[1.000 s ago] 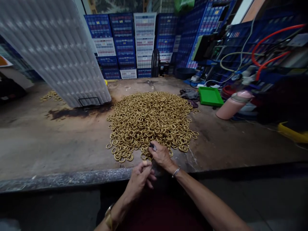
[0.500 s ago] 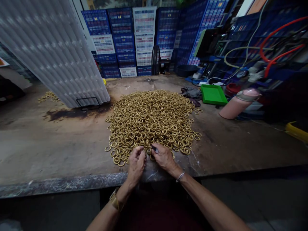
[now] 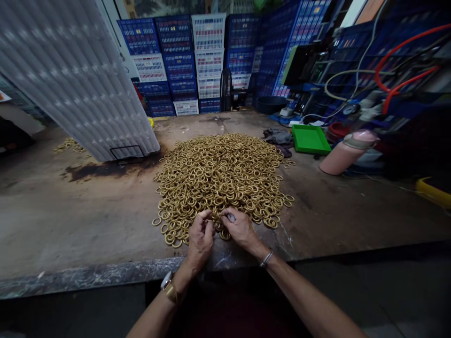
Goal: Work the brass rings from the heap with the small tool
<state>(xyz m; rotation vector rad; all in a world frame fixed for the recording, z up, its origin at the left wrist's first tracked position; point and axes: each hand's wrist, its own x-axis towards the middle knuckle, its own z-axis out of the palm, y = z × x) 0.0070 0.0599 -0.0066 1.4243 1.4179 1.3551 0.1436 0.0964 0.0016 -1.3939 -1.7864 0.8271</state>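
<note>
A wide heap of brass-coloured metal rings (image 3: pixel 225 169) lies on the worktable in front of me. At its near edge my left hand (image 3: pixel 200 237) has its fingers curled in towards the thumb; whatever is between them is too small to make out. Close by on the right, my right hand (image 3: pixel 241 230) pinches with thumb and forefinger. A small pale grey piece (image 3: pixel 231 218) shows at those fingers, its kind unclear. The two sets of fingertips face each other a short way apart, with a few rings between and below them.
A tall stack of translucent ribbed trays (image 3: pixel 88 84) leans at the left, by a wire stand (image 3: pixel 127 152). On the right are a green tray (image 3: pixel 310 139), a pink bottle (image 3: pixel 347 152) and a dark cloth (image 3: pixel 278 136). Blue and white crates (image 3: pixel 209 61) line the back.
My left hand's fingers have parted slightly from the thumb. My right hand has turned a little, showing more of the pale piece. The view has shifted slightly.
</note>
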